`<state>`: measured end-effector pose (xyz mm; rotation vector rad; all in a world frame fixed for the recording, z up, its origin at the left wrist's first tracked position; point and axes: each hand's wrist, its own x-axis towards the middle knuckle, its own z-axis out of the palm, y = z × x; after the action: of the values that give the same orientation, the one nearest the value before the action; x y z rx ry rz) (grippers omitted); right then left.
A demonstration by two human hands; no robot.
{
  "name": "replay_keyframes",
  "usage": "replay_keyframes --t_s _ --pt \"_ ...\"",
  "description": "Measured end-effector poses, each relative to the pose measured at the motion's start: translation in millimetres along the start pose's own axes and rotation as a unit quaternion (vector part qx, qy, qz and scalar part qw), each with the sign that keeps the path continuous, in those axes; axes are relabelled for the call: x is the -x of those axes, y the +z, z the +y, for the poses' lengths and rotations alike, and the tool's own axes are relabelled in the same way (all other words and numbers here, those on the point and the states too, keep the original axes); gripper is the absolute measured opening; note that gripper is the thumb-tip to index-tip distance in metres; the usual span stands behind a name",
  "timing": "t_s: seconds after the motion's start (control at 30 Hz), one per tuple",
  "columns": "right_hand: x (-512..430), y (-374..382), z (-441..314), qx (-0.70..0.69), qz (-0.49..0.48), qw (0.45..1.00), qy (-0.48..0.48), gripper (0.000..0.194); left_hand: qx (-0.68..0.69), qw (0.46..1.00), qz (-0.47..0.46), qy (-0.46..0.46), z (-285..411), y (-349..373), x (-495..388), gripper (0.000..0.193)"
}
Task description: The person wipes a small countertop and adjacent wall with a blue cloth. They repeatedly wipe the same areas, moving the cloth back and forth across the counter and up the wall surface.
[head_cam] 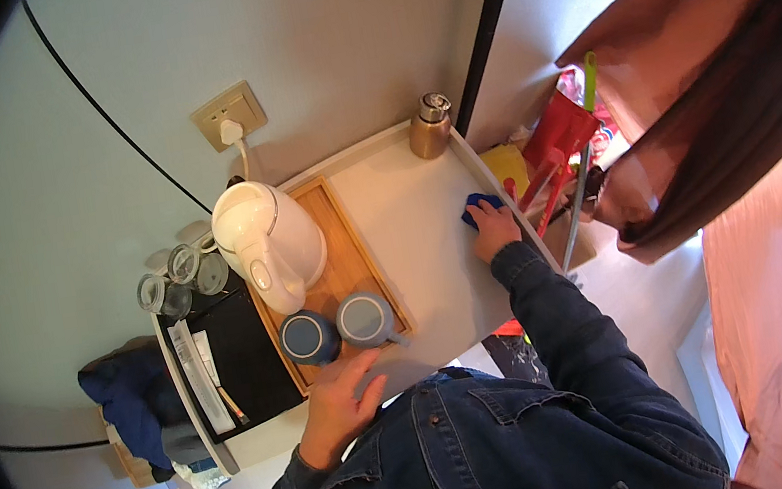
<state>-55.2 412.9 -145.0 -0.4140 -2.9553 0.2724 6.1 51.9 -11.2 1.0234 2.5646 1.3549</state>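
My right hand (496,229) presses a dark blue cloth (481,208) onto the white tabletop (430,254), close to its raised right rim. Near the front edge, my left hand (344,397) hangs with thumb and fingers apart, holding nothing. Just beyond it, a dark blue mug (308,336) and a grey mug (366,319) stand upside down on a wooden tray (326,216). A white electric kettle (265,237) stands on the same tray, its handle towards me. At the far right corner is a gold metal flask (430,128).
Left of the tray, a black mat (257,363) bears glass jars (174,292), a long packet (199,379) and a small brush (233,405). A white plug (232,132) sits in the wall socket. Right of the table are a red container (559,124) and a brown curtain (701,84).
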Motion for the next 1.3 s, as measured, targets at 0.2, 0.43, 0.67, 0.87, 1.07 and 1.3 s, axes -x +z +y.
replay_keyframes --t_s 0.2,0.43,0.67,0.87,1.07,1.3 --pt "-70 3 -5 -0.011 -0.038 0.996 -0.086 0.05 -0.057 0.995 0.043 -0.063 34 21 -3 0.033" --pt "-78 4 -19 -0.046 -0.05 0.987 -0.147 0.053 -0.172 0.972 0.156 -0.02 47 -27 -24 0.031" --pt "-92 -78 -72 -0.424 0.041 0.861 -0.279 0.048 -0.299 0.916 0.258 0.071 23 -149 -108 0.037" --pt "-181 -224 -102 -0.427 0.36 0.781 -0.28 0.049 -0.42 0.791 0.418 0.151 -2 -271 -204 0.048" --pt "-273 -328 -88 -0.34 0.539 0.731 -0.245 0.048 -0.439 0.687 0.548 0.19 -25 -359 -243 0.046" --pt "-337 -348 -140 -0.312 0.619 0.72 -0.03 0.055 -0.498 0.592 0.607 0.184 -64 -380 -272 0.052"
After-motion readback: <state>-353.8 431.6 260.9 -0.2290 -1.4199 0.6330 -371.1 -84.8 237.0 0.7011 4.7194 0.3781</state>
